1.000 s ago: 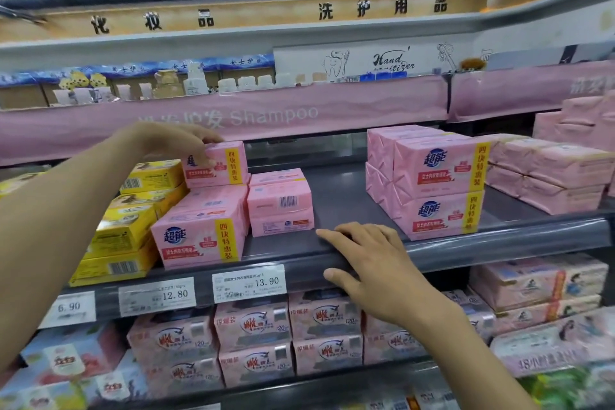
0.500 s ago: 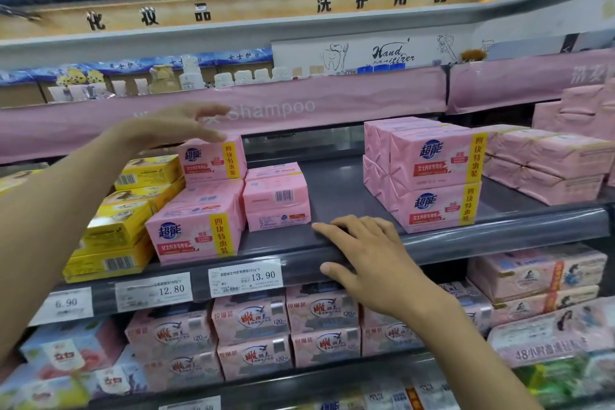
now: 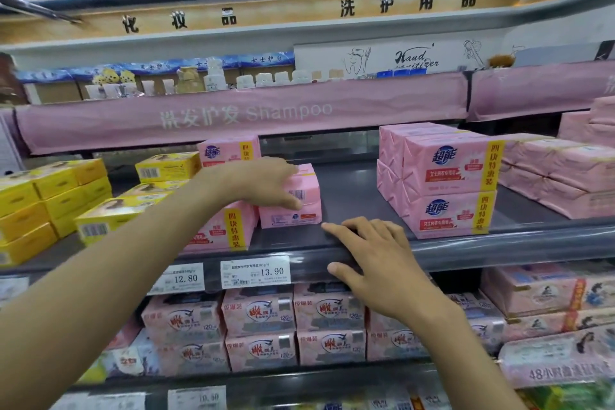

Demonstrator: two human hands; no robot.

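On the middle shelf (image 3: 499,246) stands a small stack of two pink soap packs. My left hand (image 3: 266,183) reaches across and holds the upper pink soap pack (image 3: 307,188), thumb on its barcoded front face and fingers curled over its top. The lower pack (image 3: 293,218) lies under it. My right hand (image 3: 376,263) rests flat on the shelf's front lip, fingers spread, holding nothing. A pink four-pack (image 3: 233,230) lies left of the small stack, partly hidden by my forearm, with another four-pack (image 3: 229,151) behind.
Two stacked pink four-packs (image 3: 449,176) stand to the right, with paler wrapped packs (image 3: 559,173) beyond. Yellow boxes (image 3: 50,196) fill the left. Price tags (image 3: 255,273) hang on the lip. Bare shelf (image 3: 349,196) lies between the stacks. More pink soap boxes (image 3: 259,313) sit below.
My left hand left the rear four-pack, lifted, then swung right and down onto the upper pack of the small stack. My right hand stayed on the shelf lip.
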